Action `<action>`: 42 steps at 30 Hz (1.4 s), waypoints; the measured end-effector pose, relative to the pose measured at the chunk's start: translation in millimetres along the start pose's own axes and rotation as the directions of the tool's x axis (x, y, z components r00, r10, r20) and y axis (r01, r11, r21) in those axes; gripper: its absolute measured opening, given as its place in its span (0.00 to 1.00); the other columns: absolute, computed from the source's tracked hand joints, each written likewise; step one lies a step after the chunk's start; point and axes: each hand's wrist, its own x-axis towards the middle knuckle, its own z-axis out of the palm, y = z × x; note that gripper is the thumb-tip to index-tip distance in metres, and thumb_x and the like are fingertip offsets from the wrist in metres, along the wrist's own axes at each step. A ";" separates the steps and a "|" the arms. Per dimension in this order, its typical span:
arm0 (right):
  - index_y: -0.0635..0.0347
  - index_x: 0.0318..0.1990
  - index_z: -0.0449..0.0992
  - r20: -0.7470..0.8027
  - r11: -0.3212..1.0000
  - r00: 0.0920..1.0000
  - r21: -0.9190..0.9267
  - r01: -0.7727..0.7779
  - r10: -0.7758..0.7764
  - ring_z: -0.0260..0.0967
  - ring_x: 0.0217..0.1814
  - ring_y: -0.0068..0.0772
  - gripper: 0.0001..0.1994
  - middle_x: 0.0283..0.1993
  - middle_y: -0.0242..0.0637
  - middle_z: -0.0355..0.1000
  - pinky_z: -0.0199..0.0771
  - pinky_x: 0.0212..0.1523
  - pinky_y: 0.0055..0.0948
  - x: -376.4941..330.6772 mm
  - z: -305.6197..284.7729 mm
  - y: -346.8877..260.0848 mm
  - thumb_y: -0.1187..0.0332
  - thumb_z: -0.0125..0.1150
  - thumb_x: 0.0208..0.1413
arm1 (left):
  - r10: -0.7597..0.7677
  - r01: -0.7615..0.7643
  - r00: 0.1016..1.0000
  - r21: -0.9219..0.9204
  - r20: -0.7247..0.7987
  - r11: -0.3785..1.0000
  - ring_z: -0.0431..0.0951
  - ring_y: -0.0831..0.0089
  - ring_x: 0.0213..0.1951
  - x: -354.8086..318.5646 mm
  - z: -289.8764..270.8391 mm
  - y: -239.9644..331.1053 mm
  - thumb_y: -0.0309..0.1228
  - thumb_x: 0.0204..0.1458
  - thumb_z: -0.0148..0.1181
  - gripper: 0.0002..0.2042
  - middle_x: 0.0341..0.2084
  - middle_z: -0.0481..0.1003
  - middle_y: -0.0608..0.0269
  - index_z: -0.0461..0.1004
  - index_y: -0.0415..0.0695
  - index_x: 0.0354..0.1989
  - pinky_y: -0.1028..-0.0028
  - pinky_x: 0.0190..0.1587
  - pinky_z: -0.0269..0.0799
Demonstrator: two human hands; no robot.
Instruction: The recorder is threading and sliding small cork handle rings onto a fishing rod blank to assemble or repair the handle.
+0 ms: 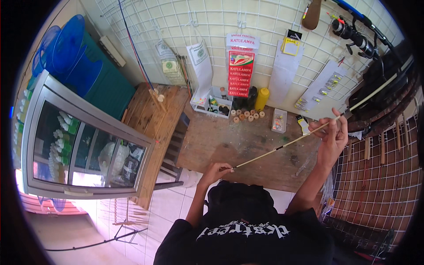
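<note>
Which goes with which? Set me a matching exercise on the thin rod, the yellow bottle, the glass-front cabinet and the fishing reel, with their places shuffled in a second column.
Things:
1. thin rod
2. yellow bottle
3. glass-front cabinet
4. fishing reel

Places:
A. upper right, in front of the wire grid
B. held between the left hand and the right hand
C. standing at the back of the wooden bench, by the wall
D. on the person's left, with white bottles inside

Pairs: 1-B, 2-C, 3-D, 4-A
</note>
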 end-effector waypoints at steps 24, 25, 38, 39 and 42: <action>0.65 0.56 0.67 0.327 0.905 0.879 -0.363 -0.223 0.348 0.71 0.47 0.27 0.15 0.48 0.40 0.73 0.75 0.46 0.28 -89.4 64.0 132.2 0.68 0.48 0.65 | 0.447 -0.456 0.889 -0.093 -0.099 0.885 0.80 0.71 0.35 105.5 -18.1 110.6 0.27 0.52 0.62 0.10 0.34 0.79 0.56 0.77 0.35 0.40 0.74 0.37 0.75; 0.66 0.54 0.68 0.271 0.893 0.880 -0.347 -0.288 0.389 0.72 0.47 0.27 0.15 0.47 0.41 0.73 0.74 0.46 0.29 -92.0 64.4 133.8 0.67 0.47 0.66 | 0.449 -0.457 0.888 -0.079 -0.102 0.886 0.80 0.71 0.35 106.3 -18.0 110.8 0.27 0.52 0.63 0.10 0.34 0.79 0.56 0.77 0.35 0.39 0.74 0.36 0.75; 0.58 0.56 0.68 0.259 0.757 0.922 -0.652 -0.053 0.287 0.76 0.45 0.42 0.20 0.43 0.46 0.76 0.75 0.42 0.36 -153.7 41.9 232.8 0.73 0.58 0.55 | 0.500 -0.514 0.840 -0.013 -0.212 0.858 0.81 0.72 0.30 151.9 -14.7 77.8 0.29 0.50 0.65 0.10 0.26 0.79 0.57 0.77 0.35 0.35 0.74 0.33 0.74; 0.56 0.57 0.66 0.300 0.753 0.914 -0.658 -0.009 0.273 0.76 0.45 0.46 0.22 0.43 0.47 0.76 0.75 0.42 0.39 -157.9 43.9 227.6 0.73 0.58 0.54 | 0.505 -0.520 0.835 -0.009 -0.218 0.854 0.81 0.72 0.30 155.3 -14.7 76.1 0.29 0.50 0.65 0.10 0.26 0.79 0.57 0.77 0.35 0.35 0.74 0.33 0.74; 0.54 0.59 0.64 0.255 0.693 0.893 -0.716 -0.083 0.370 0.72 0.48 0.54 0.24 0.46 0.49 0.75 0.73 0.44 0.46 -166.2 48.6 228.9 0.71 0.59 0.54 | 0.451 -0.484 0.856 -0.082 -0.253 0.871 0.81 0.73 0.30 160.3 -11.0 75.1 0.29 0.50 0.65 0.10 0.27 0.79 0.57 0.77 0.36 0.36 0.74 0.33 0.74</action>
